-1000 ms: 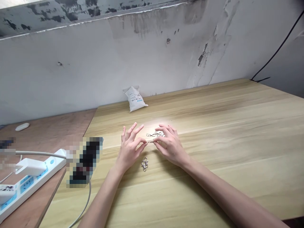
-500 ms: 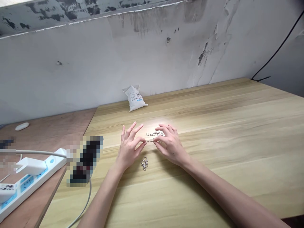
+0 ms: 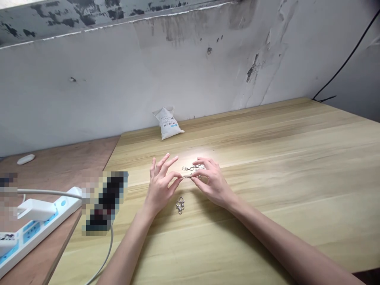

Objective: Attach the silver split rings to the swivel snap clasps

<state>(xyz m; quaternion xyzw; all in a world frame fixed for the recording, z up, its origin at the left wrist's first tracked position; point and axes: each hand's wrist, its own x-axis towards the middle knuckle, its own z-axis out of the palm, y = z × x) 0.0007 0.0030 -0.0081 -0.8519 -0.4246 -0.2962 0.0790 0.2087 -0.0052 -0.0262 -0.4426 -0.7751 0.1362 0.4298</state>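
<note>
Between my two hands, just above the wooden table [image 3: 267, 178], is a small silver clasp [image 3: 187, 177], probably a lobster clasp like those lying near it. My left hand [image 3: 162, 188] pinches its left end with thumb and forefinger, the other fingers spread upward. My right hand [image 3: 214, 182] pinches the right end, its other fingers curled over. Several silver lobster clasps with rings [image 3: 190, 168] lie behind, partly covered by my right fingers. Closer to me, a small group of silver lobster clasps [image 3: 180, 205] rests on the wood.
A white plastic packet [image 3: 169, 124] stands near the wall. On the left are a white power strip [image 3: 44, 225] with plugs, a blurred-out dark device [image 3: 107, 202] with a grey cable [image 3: 108, 253], and a white oval object [image 3: 26, 159].
Both hands keep their pinch on the clasp; my right fingers have shifted very slightly. The whole view has moved a little, and the loose clasps stay where they were.
</note>
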